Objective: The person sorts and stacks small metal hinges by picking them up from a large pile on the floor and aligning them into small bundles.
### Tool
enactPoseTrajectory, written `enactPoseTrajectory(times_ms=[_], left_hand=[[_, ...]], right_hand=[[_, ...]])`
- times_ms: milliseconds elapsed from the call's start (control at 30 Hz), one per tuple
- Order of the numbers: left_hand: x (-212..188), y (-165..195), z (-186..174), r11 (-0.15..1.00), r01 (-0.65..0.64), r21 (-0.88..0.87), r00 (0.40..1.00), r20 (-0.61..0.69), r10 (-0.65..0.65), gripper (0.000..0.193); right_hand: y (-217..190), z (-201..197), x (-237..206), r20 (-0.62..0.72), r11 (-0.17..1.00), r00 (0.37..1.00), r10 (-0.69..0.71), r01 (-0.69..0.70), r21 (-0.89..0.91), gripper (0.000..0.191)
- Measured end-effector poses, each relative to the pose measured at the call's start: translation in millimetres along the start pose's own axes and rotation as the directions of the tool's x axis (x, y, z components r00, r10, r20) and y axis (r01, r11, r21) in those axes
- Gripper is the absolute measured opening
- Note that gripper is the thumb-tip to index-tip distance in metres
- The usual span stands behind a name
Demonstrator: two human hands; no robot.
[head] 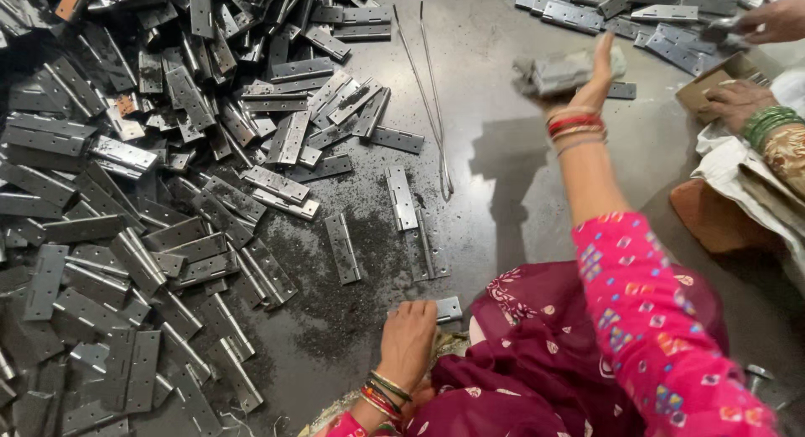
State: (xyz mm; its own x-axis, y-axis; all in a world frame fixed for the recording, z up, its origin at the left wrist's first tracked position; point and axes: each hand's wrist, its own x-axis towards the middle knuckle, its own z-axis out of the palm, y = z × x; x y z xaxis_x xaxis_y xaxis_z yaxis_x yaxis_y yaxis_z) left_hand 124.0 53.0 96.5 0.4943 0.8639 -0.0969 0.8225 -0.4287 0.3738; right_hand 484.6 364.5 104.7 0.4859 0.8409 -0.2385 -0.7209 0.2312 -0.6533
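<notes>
2 hands busy: my right hand [587,72] lifts clenched hinges [563,71] clear; left hand [408,336] pins 1 hinge [448,309], fingers curled.

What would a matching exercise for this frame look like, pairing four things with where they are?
Things:
1. right hand
2. left hand
3. two thin rods
4. hinge heap

Places:
A. spread over the floor's left side
B. raised, gripping a stack of hinges
C. lying bare on the floor, top centre
D. low, resting on a single hinge

Pairs: 1-B, 2-D, 3-C, 4-A
</notes>
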Motion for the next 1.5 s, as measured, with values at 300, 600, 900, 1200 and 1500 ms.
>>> enactPoseTrajectory(times_ms=[300,600,900,1200,1500], left_hand=[[5.1,-15.5,58.3,0.989,-0.078,0.128,0.982,-0.164,0.099,0.030],[-3.9,-2.5,32.7,0.983,0.002,-0.185,0.948,-0.313,-0.061,0.011],[-36.0,-63.2,7.7,0.828,-0.018,-0.560,0.549,-0.698,-0.460,0.017],[-50.7,-121.9,29.5,0.355,-0.166,-0.920,0.437,-0.391,-0.810,0.019],[-58.3,-112.7,33.7,0.302,-0.191,-0.934,0.467,-0.357,-0.809,0.019]], right_hand=[[30.2,14.1,-96.1,0.284,0.423,0.885,0.370,0.112,-0.899,0.052],[119.3,-32.0,-187.9,0.341,-0.167,0.844,0.415,0.439,-0.883,0.052],[153.5,-31.9,-226.0,0.250,-0.540,0.873,0.419,0.461,-0.705,0.062],[181.0,-69.0,-213.2,0.269,-0.493,0.927,0.261,0.368,-0.788,0.074],[154.1,-58.6,-226.4,0.388,-0.123,0.869,0.306,0.441,-0.889,0.028]])
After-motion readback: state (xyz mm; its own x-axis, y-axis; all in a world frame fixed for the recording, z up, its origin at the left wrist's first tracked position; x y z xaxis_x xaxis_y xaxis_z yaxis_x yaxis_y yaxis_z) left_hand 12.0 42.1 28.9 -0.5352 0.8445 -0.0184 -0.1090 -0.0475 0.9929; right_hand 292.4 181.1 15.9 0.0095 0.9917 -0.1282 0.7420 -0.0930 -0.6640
